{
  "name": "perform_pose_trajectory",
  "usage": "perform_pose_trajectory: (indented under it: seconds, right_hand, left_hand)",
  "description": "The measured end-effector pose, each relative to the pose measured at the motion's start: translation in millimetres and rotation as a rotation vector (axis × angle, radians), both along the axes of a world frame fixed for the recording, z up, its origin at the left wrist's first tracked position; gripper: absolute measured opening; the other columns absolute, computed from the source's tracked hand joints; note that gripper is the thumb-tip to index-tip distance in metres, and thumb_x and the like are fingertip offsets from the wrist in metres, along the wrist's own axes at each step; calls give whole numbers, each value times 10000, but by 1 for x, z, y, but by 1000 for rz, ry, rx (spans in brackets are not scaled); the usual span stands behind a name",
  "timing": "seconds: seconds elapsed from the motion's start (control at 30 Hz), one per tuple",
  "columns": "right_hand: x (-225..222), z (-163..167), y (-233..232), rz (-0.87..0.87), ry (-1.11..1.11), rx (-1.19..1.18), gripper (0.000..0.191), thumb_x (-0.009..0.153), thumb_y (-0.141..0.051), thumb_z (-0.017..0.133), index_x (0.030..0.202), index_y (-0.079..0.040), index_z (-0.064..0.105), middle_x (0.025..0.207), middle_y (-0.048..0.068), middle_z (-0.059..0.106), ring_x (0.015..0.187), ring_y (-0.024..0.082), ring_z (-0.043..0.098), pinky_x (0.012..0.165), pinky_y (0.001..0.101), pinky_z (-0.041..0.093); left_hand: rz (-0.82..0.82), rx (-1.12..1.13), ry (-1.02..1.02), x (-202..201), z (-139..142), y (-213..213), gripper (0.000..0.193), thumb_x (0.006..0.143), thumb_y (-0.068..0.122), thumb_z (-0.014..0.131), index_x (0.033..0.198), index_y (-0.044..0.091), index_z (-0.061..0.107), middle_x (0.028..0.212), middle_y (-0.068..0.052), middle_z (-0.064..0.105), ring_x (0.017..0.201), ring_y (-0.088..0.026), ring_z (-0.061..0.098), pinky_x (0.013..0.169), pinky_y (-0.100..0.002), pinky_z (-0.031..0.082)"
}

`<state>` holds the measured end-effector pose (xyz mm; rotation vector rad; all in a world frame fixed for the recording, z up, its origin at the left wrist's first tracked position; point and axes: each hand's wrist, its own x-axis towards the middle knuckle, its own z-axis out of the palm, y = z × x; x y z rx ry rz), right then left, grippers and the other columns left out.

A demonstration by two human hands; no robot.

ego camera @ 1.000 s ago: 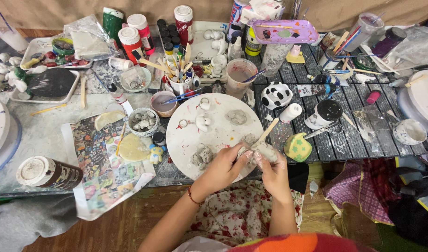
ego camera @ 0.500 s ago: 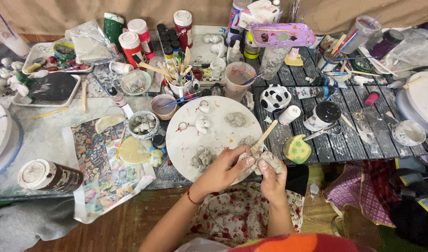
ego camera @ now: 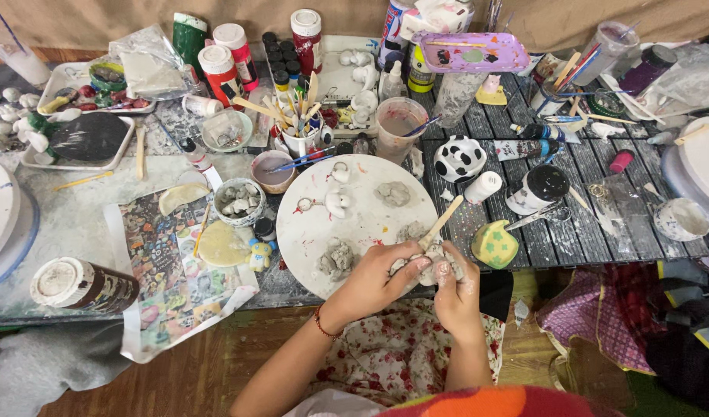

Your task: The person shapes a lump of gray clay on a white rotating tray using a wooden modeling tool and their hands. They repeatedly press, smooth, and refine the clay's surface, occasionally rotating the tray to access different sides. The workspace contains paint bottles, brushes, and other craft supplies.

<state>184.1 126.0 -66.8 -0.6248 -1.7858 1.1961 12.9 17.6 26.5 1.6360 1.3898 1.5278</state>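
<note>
My hands have drawn closer together: left hand (ego camera: 377,276) now grips the flat wooden stick (ego camera: 441,222), right hand (ego camera: 453,282) clenches the grey clay lump (ego camera: 430,255) near the round white board (ego camera: 354,224).

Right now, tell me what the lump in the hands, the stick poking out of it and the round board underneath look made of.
Lump: likely soft grey clay, matte, rough and dented. Stick: pale wood by its look, flat and unpainted. Round board: white and smooth with smears; whether plastic, coated wood or plaster cannot be told. Both hands close on the lump.
</note>
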Motion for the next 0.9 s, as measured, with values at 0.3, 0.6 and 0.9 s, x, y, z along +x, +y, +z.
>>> perform_pose_trajectory:
  seconds: [0.3, 0.6, 0.9]
  right_hand:
    - [-6, -1, 0, -63, -45, 16, 393, 1058, -153, 483, 1298, 148, 566, 1016, 121, 712, 917, 116, 614, 806, 283, 518]
    - [-28, 64, -18, -68, -114, 245, 304, 1129, -240, 413, 1244, 12, 539, 1244, 188, 599, 1170, 311, 584, 1058, 416, 453]
    - [-52, 97, -44, 32, -160, 439, 855, 1088, -678, 132, 1634, -31, 253, 1718, 282, 139, 1623, 447, 111, 1304, 579, 93]
  left_hand:
    - [-36, -106, -82, -2, 8, -5, 170, 1051, 162, 584, 1043, 4, 645, 744, -155, 636, 648, -314, 606, 657, -377, 513]
    - [-72, -330, -336, 3, 2, -4, 545, 1090, 470, 307, 1436, 93, 495, 668, -81, 557, 567, -184, 537, 568, -378, 456]
    - [103, 46, -468, 17, -25, 19, 329, 1130, 256, 528, 1319, -13, 547, 1165, -120, 648, 1087, -175, 570, 976, -335, 469]
